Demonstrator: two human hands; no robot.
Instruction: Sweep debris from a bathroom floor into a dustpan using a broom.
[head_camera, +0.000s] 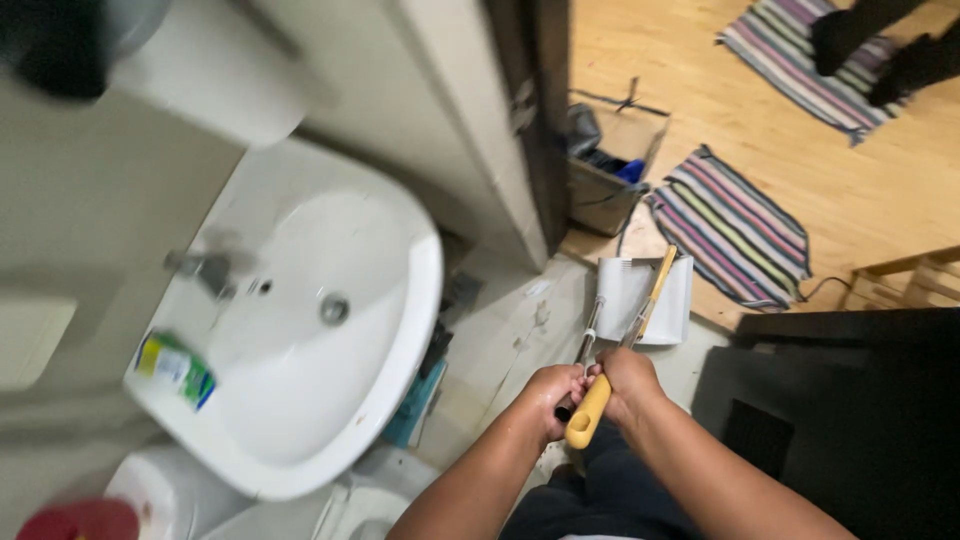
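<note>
Both hands, left hand (548, 398) and right hand (628, 378), have fingers closed around the yellow-handled paint roller (622, 335), held over the bathroom floor (500, 350) beside the sink (300, 330) (frame motion-blurred). Risk: roller could clip the sink's edge.

A yellow-handled paint roller frame with a bent grey metal rod (590, 400) points up and away, its handle low near the lap; beside it runs a second thin metal roller frame (588, 335), and both reach toward a white plastic paint tray (680, 300) lying flat on the pale floor
</note>
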